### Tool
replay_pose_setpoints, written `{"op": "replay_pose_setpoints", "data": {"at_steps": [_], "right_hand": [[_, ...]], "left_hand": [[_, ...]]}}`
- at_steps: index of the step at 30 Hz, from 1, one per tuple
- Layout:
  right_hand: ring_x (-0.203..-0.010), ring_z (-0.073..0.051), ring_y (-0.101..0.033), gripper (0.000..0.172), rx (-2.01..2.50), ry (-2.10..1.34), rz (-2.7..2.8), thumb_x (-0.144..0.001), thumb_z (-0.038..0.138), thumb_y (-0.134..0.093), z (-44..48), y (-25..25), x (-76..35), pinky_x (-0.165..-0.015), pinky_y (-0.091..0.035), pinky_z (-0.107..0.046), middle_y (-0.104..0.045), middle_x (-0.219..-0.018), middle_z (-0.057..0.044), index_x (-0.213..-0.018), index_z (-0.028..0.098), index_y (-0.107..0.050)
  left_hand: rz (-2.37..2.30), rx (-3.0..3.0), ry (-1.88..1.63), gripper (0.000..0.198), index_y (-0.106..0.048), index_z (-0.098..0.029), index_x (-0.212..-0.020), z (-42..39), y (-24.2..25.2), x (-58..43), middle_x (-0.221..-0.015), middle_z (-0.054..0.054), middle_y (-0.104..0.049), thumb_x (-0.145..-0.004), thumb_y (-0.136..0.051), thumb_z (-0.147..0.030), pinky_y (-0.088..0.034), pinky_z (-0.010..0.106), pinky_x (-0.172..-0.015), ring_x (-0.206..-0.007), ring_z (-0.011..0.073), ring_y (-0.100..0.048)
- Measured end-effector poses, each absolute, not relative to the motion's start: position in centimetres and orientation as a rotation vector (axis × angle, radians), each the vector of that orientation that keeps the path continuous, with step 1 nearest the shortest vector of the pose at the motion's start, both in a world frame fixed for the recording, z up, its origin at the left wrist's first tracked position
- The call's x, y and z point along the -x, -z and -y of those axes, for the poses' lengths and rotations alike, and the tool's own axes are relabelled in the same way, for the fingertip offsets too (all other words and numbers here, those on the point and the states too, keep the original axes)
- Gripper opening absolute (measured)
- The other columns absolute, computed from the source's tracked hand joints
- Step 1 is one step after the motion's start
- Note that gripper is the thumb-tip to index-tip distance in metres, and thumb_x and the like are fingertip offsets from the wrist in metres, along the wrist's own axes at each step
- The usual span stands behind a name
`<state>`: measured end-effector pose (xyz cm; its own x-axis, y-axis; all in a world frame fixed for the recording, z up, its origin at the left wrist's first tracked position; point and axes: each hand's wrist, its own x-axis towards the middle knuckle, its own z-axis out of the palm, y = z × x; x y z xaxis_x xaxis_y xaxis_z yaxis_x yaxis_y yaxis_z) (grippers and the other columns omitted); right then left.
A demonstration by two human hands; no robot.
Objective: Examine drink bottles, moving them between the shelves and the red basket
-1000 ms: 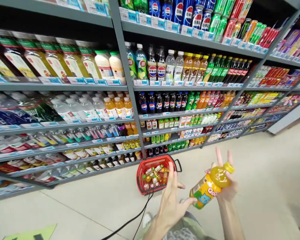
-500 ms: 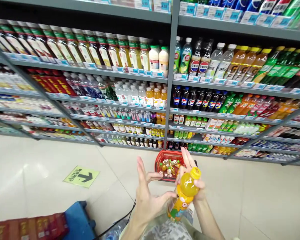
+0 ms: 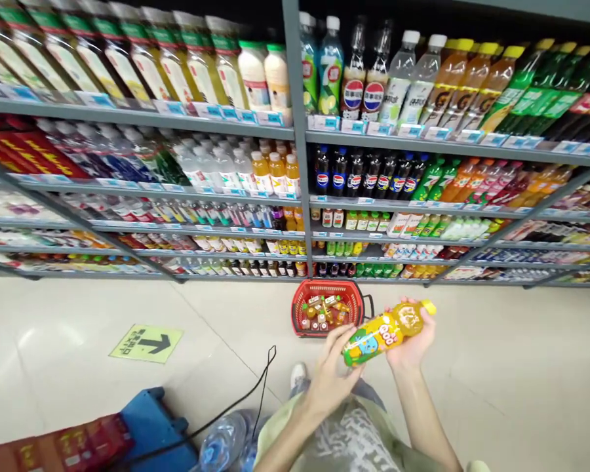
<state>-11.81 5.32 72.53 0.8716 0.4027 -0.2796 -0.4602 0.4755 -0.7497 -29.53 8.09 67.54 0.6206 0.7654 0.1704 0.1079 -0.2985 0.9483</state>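
Note:
A yellow-orange juice bottle (image 3: 381, 335) with a yellow cap and a blue cartoon figure on its label lies tilted between my hands, cap up to the right. My right hand (image 3: 413, 344) is closed around the neck end from below and behind. At the green base end, my left hand (image 3: 332, 373) has its fingers and thumb against the bottle. Just beyond, a red shopping basket (image 3: 295, 308) stands on the floor with several small drink bottles (image 3: 320, 314) inside.
Drink shelves (image 3: 302, 157) full of bottles span the view ahead. A yellow-green arrow sign (image 3: 147, 343) is on the floor at left. Nearer are a blue pallet (image 3: 152, 429) with red boxes (image 3: 59, 446), large clear water bottles (image 3: 226, 439) and a black strap (image 3: 231, 406).
The juice bottle has turned from nearly upright to a flatter tilt and shifted right. My left hand has closed from spread fingers onto its base. The camera view has shifted.

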Motion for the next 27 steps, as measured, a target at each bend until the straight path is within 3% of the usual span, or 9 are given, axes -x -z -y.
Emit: {"op": "replay_pose_setpoints", "data": {"at_steps": [5,10,13,16,18,21,23,27], "right_hand": [[-0.072,-0.018,-0.069,0.032,1.071,-0.594,-0.064,-0.072,0.048,-0.078,-1.9,-73.4,2.5,-0.067,-0.057,-0.033,-0.076,-0.098,-0.001,-0.089,0.023,-0.069],[-0.068,-0.014,-0.063,0.032,1.161,-0.613,0.031,-0.07,0.047,-0.08,-0.5,-74.1,-4.8,-0.064,-0.053,-0.029,-0.075,-0.094,-0.002,-0.082,0.02,-0.071],[-0.071,-0.015,-0.061,0.031,1.181,-0.63,0.063,-0.071,0.048,-0.08,-0.8,-74.2,-7.7,-0.066,-0.053,-0.029,-0.074,-0.095,-0.003,-0.083,0.02,-0.074],[-0.08,-0.017,-0.063,0.034,1.236,-0.647,0.177,-0.076,0.051,-0.076,-1.6,-74.0,-10.1,-0.071,-0.052,-0.028,-0.075,-0.102,-0.005,-0.086,0.019,-0.078],[-0.083,-0.018,-0.064,0.038,1.322,-0.65,0.277,-0.078,0.054,-0.074,-2.3,-73.6,-11.7,-0.072,-0.05,-0.028,-0.076,-0.099,-0.006,-0.087,0.018,-0.08],[-0.073,-0.019,-0.063,0.046,1.482,-0.669,0.334,-0.076,0.061,-0.077,-3.7,-72.6,-13.7,-0.066,-0.048,-0.028,-0.073,-0.081,-0.006,-0.079,0.015,-0.077],[-0.065,-0.018,-0.061,0.051,1.563,-0.724,0.302,-0.072,0.066,-0.081,-4.8,-72.0,-14.5,-0.058,-0.045,-0.028,-0.069,-0.071,-0.005,-0.075,0.016,-0.073],[-0.051,-0.01,-0.051,0.053,1.584,-0.804,0.282,-0.066,0.063,-0.089,-7.2,-71.2,-15.4,-0.044,-0.033,-0.02,-0.062,-0.065,0.001,-0.076,0.018,-0.062]], "left_hand": [[-0.597,-1.236,-0.605,0.075,-0.066,-0.019,-0.142,-5.7,-64.4,19.8,-0.146,0.016,-0.063,-0.071,-0.089,-0.028,-0.064,0.041,-0.097,-0.129,0.0332,-0.065],[-0.517,-0.863,-0.486,0.079,-0.067,-0.013,-0.134,-3.9,-63.6,12.7,-0.132,0.019,-0.071,-0.067,-0.091,-0.049,-0.067,0.036,-0.067,-0.098,0.0302,-0.074],[-0.55,-0.895,-0.564,0.075,-0.069,-0.014,-0.131,-3.6,-64.1,9.9,-0.134,0.017,-0.072,-0.066,-0.093,-0.044,-0.066,0.038,-0.084,-0.113,0.0323,-0.072],[-0.576,-0.957,-0.642,0.073,-0.067,-0.014,-0.133,-4.3,-64.7,8.2,-0.137,0.016,-0.071,-0.068,-0.093,-0.038,-0.058,0.042,-0.107,-0.127,0.0329,-0.067],[-0.604,-0.959,-0.66,0.073,-0.066,-0.014,-0.133,-5.0,-64.9,7.5,-0.136,0.016,-0.071,-0.07,-0.092,-0.039,-0.059,0.041,-0.105,-0.125,0.0325,-0.068],[-0.679,-0.894,-0.672,0.072,-0.066,-0.016,-0.129,-6.5,-64.7,6.9,-0.129,0.016,-0.073,-0.07,-0.09,-0.049,-0.065,0.032,-0.078,-0.107,0.029,-0.074],[-0.71,-0.833,-0.666,0.071,-0.065,-0.016,-0.127,-7.6,-64.3,6.6,-0.118,0.014,-0.075,-0.073,-0.086,-0.056,-0.06,0.026,-0.059,-0.083,0.0222,-0.075],[-0.717,-0.68,-0.637,0.061,-0.064,-0.013,-0.11,-9.9,-63.0,6.0,-0.086,0.005,-0.073,-0.081,-0.076,-0.065,-0.044,0.02,-0.044,-0.05,0.0096,-0.06]]}}
